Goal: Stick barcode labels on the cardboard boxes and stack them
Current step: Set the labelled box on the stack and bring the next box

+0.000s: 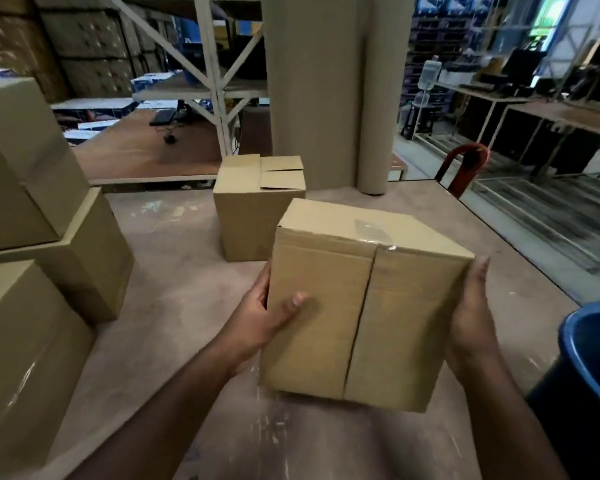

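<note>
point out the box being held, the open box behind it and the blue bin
held box [361, 306], head view, on the front face left of the seam
open box [246, 223], head view, on its front side below the flaps
blue bin [589, 344], head view, on the inner wall near the rim

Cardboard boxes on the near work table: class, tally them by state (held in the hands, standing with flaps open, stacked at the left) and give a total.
Held box, between left hand and right hand: 1
Open-flapped box: 1
Stacked boxes, top, middle, bottom: 3
Total: 5
</note>
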A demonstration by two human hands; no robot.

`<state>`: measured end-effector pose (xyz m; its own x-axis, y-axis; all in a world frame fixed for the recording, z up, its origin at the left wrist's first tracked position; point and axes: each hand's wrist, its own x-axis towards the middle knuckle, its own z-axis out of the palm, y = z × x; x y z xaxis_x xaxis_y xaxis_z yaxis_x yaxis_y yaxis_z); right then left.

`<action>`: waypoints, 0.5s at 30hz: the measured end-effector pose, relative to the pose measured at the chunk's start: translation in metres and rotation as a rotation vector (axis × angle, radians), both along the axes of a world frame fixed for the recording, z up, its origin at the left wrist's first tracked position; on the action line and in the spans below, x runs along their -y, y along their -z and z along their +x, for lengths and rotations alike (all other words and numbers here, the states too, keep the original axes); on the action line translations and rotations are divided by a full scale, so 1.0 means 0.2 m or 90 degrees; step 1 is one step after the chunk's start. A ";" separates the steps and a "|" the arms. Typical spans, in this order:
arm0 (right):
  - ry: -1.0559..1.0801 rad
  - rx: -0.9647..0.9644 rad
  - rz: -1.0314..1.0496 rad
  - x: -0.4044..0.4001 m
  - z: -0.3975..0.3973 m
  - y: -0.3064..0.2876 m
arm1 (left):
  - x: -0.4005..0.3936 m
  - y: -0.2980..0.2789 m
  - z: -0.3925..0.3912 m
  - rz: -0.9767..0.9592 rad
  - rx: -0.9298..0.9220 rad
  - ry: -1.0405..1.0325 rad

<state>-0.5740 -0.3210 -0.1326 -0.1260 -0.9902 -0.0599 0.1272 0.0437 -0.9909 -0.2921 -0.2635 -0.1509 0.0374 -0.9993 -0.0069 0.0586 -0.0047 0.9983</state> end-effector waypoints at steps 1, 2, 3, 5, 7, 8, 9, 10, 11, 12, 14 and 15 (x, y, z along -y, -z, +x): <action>-0.003 -0.013 -0.006 0.04 -0.02 0.00 | 0.04 -0.01 -0.01 0.017 -0.003 -0.017; -0.007 -0.015 -0.017 0.09 -0.05 -0.01 | 0.10 -0.02 -0.02 0.032 -0.024 -0.035; -0.005 -0.008 -0.021 0.13 -0.07 -0.01 | 0.15 -0.03 -0.03 0.038 -0.046 -0.054; -0.015 0.002 -0.036 0.20 -0.09 -0.01 | 0.23 -0.06 -0.06 0.033 -0.068 -0.086; -0.034 -0.031 -0.044 0.27 -0.09 0.00 | 0.31 -0.07 -0.10 0.028 -0.052 -0.123; -0.033 -0.053 -0.042 0.30 -0.08 0.01 | 0.34 -0.08 -0.12 0.026 -0.037 -0.141; -0.031 -0.069 -0.038 0.34 -0.08 0.02 | 0.38 -0.08 -0.13 0.027 -0.033 -0.155; -0.038 -0.078 -0.035 0.39 -0.08 0.03 | 0.42 -0.08 -0.14 0.030 -0.041 -0.165; -0.050 -0.088 -0.036 0.43 -0.09 0.03 | 0.47 -0.08 -0.15 0.044 -0.062 -0.170; -0.066 -0.095 -0.036 0.47 -0.09 0.02 | 0.51 -0.09 -0.15 0.063 -0.089 -0.173; -0.090 -0.126 -0.051 0.56 -0.10 0.01 | 0.59 -0.08 -0.13 0.105 -0.143 -0.169; -0.095 -0.167 -0.058 0.60 -0.11 0.01 | 0.63 -0.07 -0.13 0.123 -0.160 -0.164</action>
<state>-0.5958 -0.4403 -0.1338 0.0217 -0.9988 0.0448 -0.1339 -0.0473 -0.9899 -0.3179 -0.3888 -0.1364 0.2593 -0.9371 -0.2338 0.3241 -0.1436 0.9350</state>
